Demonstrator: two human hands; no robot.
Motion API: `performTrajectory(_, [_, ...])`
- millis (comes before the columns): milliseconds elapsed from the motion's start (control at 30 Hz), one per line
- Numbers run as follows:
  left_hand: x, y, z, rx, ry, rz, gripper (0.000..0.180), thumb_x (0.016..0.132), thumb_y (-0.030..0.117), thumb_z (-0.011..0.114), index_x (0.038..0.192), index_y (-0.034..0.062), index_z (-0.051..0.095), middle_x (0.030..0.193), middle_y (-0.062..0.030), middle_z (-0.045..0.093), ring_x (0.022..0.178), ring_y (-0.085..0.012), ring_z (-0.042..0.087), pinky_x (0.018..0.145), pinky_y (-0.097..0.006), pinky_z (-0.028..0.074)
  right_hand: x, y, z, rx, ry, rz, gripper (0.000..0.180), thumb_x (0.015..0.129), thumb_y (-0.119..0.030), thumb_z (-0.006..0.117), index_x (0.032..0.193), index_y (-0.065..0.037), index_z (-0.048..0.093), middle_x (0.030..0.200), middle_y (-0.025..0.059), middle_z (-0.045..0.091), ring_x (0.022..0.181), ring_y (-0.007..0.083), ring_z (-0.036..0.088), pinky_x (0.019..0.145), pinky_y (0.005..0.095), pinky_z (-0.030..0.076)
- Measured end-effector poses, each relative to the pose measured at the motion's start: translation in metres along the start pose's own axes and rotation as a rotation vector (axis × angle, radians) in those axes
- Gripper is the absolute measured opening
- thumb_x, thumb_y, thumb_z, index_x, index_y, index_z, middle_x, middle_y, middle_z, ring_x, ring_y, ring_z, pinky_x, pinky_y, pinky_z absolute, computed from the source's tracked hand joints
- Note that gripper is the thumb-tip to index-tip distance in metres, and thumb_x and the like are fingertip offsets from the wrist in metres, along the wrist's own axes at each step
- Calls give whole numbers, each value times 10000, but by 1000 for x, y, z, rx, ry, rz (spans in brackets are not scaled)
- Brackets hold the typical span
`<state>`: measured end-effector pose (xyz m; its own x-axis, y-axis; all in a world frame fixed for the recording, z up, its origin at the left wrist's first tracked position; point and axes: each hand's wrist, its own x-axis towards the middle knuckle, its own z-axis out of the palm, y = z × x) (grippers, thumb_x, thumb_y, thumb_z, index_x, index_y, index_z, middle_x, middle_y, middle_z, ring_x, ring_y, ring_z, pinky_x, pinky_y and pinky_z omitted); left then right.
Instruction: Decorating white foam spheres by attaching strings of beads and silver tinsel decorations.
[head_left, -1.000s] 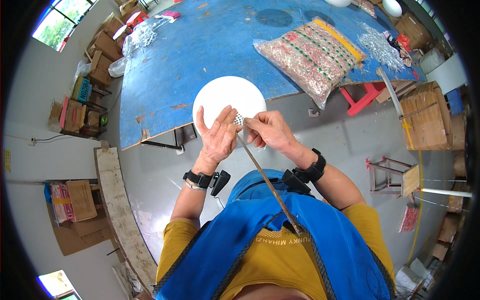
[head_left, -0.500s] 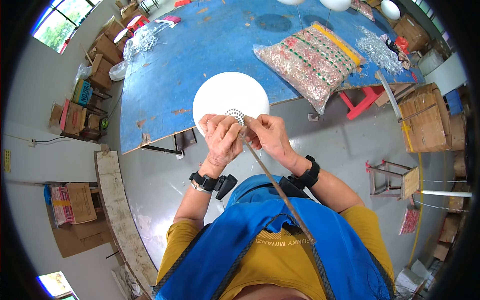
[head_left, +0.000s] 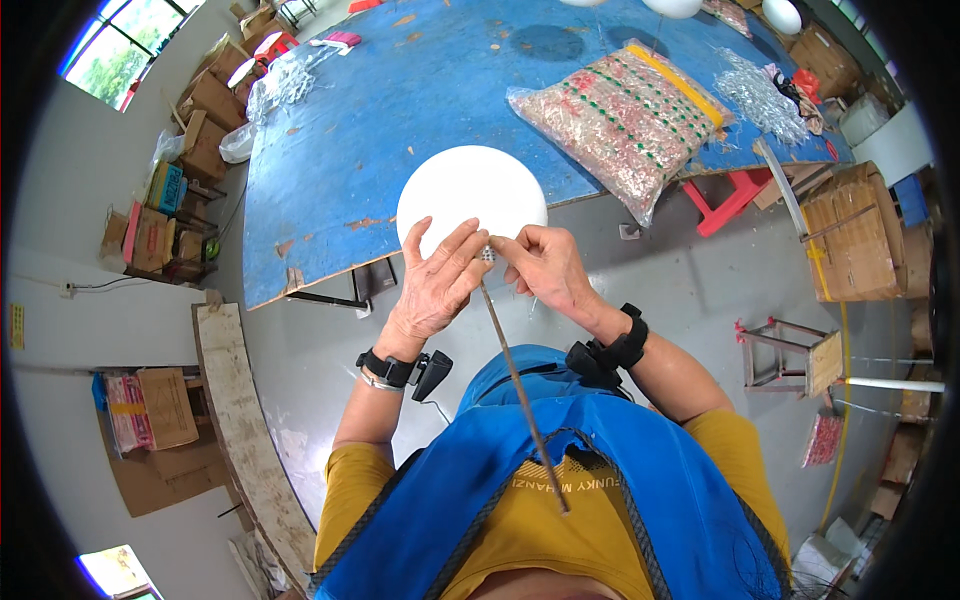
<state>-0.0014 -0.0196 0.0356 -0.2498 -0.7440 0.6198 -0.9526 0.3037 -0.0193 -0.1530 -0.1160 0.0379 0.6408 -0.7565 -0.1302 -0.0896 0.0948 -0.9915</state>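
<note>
A smooth white ball [head_left: 472,190] sits on the upper end of a thin brown rod [head_left: 512,370], which slants down toward my chest. Small grey dots, like a patch of beads [head_left: 487,254], show on the ball's near side around the rod, partly covered by fingers. My left hand [head_left: 437,275] lies on the ball with fingers stretched and spread, its fingertips close to the dots. Beside it, my right hand [head_left: 545,268] has thumb and forefinger pinched together at the ball's surface. Whatever is in that pinch is too small to make out.
A worn blue table [head_left: 350,150] stands ahead. On it lie a clear bag of reddish, glittery pieces [head_left: 620,125] and a silvery heap [head_left: 762,100]. More white balls [head_left: 782,15] are at the far edge. A stool [head_left: 795,358] and cardboard boxes [head_left: 855,235] are at right.
My left fingers have straightened and spread over the ball. The ball has turned, so fewer grey dots show, and the rod's lower end has swung left. My right hand still pinches.
</note>
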Motion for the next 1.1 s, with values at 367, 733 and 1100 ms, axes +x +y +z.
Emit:
performTrajectory(367, [-21, 1, 16, 72, 118, 55, 146, 779, 151, 626, 885, 143, 527, 963, -35, 649, 1104, -156, 521, 1017, -510, 213, 7, -17, -10, -435, -181, 5, 310, 829, -250, 588, 665, 14, 575, 504, 53, 554, 424, 89, 496, 409, 237, 380])
performTrajectory(733, [-22, 5, 6, 159, 64, 31, 164, 771, 204, 641, 871, 145, 524, 932, -43, 643, 1024, -158, 557, 1004, -507, 236, 3, -8, -8, -410, -112, -65, 275, 820, -215, 575, 669, 15, 590, 499, 55, 558, 450, 80, 514, 427, 232, 378])
performTrajectory(1100, [-26, 11, 12, 63, 112, 44, 266, 725, 271, 702, 835, 126, 508, 972, -43, 639, 1080, -154, 523, 1015, -511, 247, -1, -3, -6, -385, -124, -104, 260, 805, -197, 588, 659, 18, 593, 523, 59, 568, 460, 88, 530, 439, 235, 386])
